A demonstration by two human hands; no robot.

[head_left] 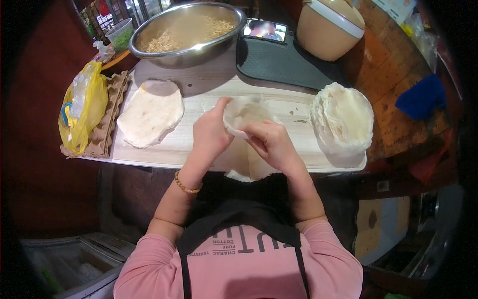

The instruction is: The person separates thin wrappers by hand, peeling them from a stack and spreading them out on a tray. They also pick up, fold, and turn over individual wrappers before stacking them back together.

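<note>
Near the middle of the pale board (199, 99), both hands hold a thin, whitish round sheet (249, 110). My left hand (213, 130) grips its left edge, thumb up at the rim. Fingers of my right hand (269, 142) pinch its front edge, which curls over. The lower part of the sheet hangs down past the board's front edge. A flat white round sheet (151, 113) lies on the board to the left. At the right end sits a stack of similar sheets (342, 117).
Behind the board stand a large metal bowl (186, 56) of pale shreds, a dark tray (279, 62) with a phone (265, 30), and a beige lidded bucket (326, 30). At left are an egg carton (113, 99) and a yellow bag (92, 109). A blue cloth (422, 97) lies far right.
</note>
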